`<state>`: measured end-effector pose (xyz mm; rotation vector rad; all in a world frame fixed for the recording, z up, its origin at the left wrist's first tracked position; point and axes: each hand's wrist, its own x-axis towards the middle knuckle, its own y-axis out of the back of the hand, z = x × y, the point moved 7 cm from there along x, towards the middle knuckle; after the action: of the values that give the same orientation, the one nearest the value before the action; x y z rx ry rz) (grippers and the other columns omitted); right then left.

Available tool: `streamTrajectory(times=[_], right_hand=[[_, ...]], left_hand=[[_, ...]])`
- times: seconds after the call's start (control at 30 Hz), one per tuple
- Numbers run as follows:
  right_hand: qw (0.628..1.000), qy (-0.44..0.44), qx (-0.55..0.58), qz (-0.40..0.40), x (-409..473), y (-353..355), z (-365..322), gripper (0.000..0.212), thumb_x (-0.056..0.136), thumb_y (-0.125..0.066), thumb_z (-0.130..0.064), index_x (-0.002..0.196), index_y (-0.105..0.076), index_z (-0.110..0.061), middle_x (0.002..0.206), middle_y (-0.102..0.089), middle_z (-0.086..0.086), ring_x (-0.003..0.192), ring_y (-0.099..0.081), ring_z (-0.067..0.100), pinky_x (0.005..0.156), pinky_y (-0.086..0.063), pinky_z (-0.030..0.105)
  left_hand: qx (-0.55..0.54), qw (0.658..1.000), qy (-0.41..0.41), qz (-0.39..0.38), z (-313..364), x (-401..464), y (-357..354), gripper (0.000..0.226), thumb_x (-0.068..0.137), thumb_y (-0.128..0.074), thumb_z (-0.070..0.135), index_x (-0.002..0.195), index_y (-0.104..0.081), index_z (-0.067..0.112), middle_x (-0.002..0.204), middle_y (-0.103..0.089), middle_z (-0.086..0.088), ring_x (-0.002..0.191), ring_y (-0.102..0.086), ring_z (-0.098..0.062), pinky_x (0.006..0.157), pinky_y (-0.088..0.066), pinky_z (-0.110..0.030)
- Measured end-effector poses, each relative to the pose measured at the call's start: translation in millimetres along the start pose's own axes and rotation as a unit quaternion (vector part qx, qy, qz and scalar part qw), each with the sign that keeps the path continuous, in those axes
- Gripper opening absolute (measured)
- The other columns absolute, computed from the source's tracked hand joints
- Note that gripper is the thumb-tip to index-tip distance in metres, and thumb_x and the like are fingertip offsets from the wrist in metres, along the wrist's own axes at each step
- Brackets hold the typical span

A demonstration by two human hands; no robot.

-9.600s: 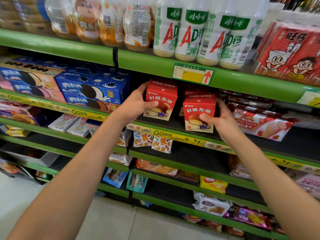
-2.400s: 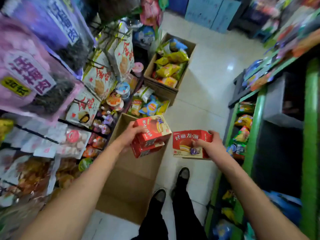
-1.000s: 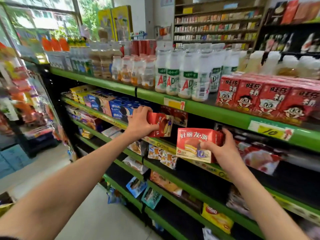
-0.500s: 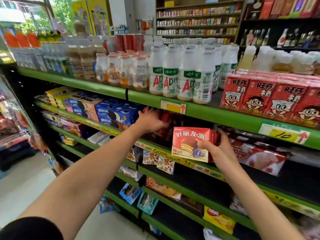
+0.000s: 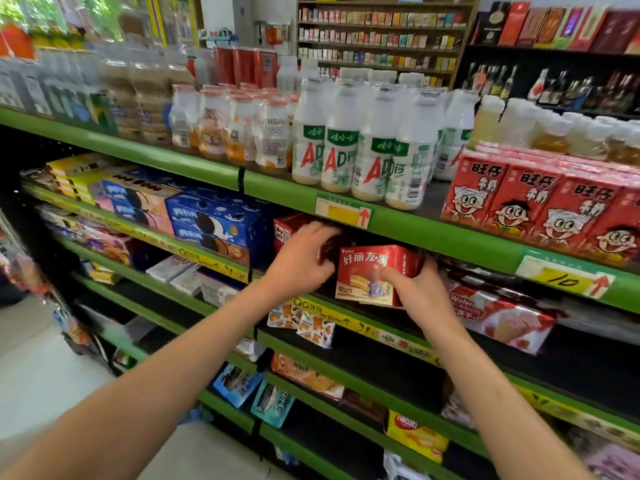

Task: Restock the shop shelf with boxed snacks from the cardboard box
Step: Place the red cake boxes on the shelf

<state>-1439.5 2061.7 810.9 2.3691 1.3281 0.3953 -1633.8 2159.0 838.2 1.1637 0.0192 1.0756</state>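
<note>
A red snack box (image 5: pixel 370 271) with white characters and a cake picture stands at the front edge of the second green shelf (image 5: pixel 349 315). My right hand (image 5: pixel 417 292) grips its right lower corner, thumb across the front. Just left of it, my left hand (image 5: pixel 303 259) reaches into the shelf with fingers curled over dark red snack boxes (image 5: pixel 289 228) that sit deeper in the shadow. Those boxes are mostly hidden by the hand. The cardboard box is out of view.
Blue cookie boxes (image 5: pixel 214 223) stand left of the red ones. A wafer pack (image 5: pixel 502 315) lies to the right. White AD bottles (image 5: pixel 343 157) and red milk cartons (image 5: pixel 540 206) fill the shelf above. Small snack packs (image 5: pixel 301 322) hang on the shelf below. Tiled floor lies at lower left.
My right hand has brought its red box in to the shelf's front edge. My left hand has pushed its boxes deeper into the shelf.
</note>
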Motion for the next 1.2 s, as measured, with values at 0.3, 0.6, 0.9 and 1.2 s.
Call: streamTrajectory(times=[0.3, 0.6, 0.9, 1.2], right_hand=[[0.989, -0.071, -0.079, -0.103, 34, -13, -25, 0.1, 0.048, -0.051, -0.096, 0.118, -0.066, -0.026, 0.116, -0.067, 0.003, 0.102, -0.067, 0.025, 0.097, -0.05, 0.041], [0.995, -0.073, -0.037, -0.059, 49, 9, 5, 0.03, 0.078, -0.054, -0.017, 0.107, -0.06, -0.016, 0.1, -0.066, 0.008, 0.094, -0.062, 0.028, 0.082, -0.052, 0.038], [0.992, 0.02, -0.082, -0.088, 34, 22, 10, 0.083, 0.077, -0.081, -0.013, 0.147, -0.039, -0.028, 0.134, -0.059, 0.0, 0.114, -0.06, 0.022, 0.096, -0.051, 0.046], [0.913, 0.128, -0.376, -0.096, 37, 24, 6, 0.086, 0.08, -0.074, -0.047, 0.151, -0.027, -0.036, 0.153, -0.034, 0.004, 0.137, -0.037, 0.027, 0.11, -0.035, 0.041]], left_hand=[[-0.196, 0.972, 0.127, -0.037, 11, -24, -57, 0.081, 0.086, -0.071, 0.045, 0.15, -0.025, 0.029, 0.141, -0.034, 0.006, 0.13, -0.036, -0.011, 0.106, -0.037, -0.031], [-0.431, 0.859, 0.268, -0.064, -16, 10, -67, 0.04, 0.101, -0.044, 0.011, 0.14, -0.045, 0.02, 0.109, -0.059, 0.011, 0.097, -0.059, -0.002, 0.067, -0.046, -0.008], [-0.433, 0.844, 0.302, -0.093, -8, 34, -101, 0.042, 0.1, -0.041, 0.003, 0.141, -0.048, 0.009, 0.132, -0.061, -0.018, 0.119, -0.059, -0.031, 0.102, -0.046, -0.038], [-0.205, 0.935, 0.284, -0.055, -4, 41, -93, 0.036, 0.099, -0.045, 0.012, 0.133, -0.057, 0.011, 0.133, -0.061, -0.014, 0.117, -0.058, -0.033, 0.1, -0.048, -0.038]])
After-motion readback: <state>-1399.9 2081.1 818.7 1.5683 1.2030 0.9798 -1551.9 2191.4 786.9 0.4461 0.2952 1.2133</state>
